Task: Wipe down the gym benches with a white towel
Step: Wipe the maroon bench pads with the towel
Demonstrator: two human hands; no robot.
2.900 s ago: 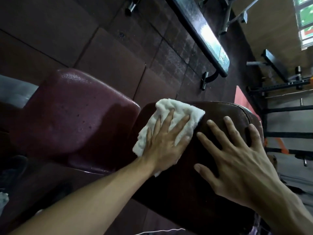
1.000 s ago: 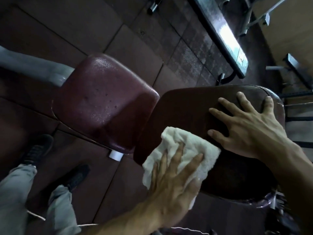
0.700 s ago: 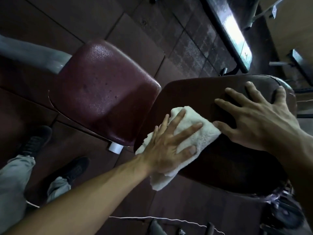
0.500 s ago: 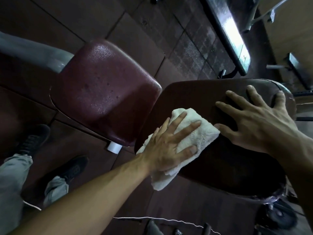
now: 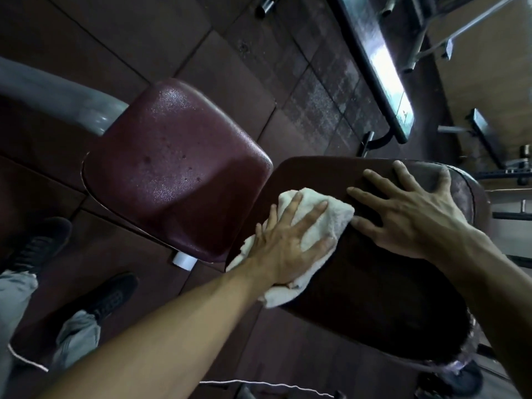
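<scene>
The left hand point(image 5: 290, 246) lies flat on the white towel point(image 5: 313, 226), fingers straight and slightly fanned, palm pressing the cloth down onto the dark back pad point(image 5: 359, 283) of the gym bench. The right hand point(image 5: 414, 220) rests flat beside it on the same pad, fingers spread wide and holding nothing; its thumb tip is just beside the towel's far corner, and whether the two actually touch is hard to tell.

The towel is bunched into a rough oblong. Its long axis runs from the pad's near-left edge, where a loose end hangs off below the wrist, up and rightward to a corner near the right thumb. The left fingers point along that same diagonal.

The back pad stretches from its rounded, worn end under the right fingertips toward the lower right, where it falls into deep shadow. Just beside its left edge, separated by a narrow gap, sits the maroon seat pad point(image 5: 172, 174), glossy and speckled. A grey frame tube point(image 5: 57, 105) runs out from under the seat pad to the left.

On the tiled floor point(image 5: 144, 38) below stand the person's dark shoes point(image 5: 109, 295) and grey trouser legs point(image 5: 74, 335). A second bench point(image 5: 383, 64) lies well apart, upper right.
</scene>
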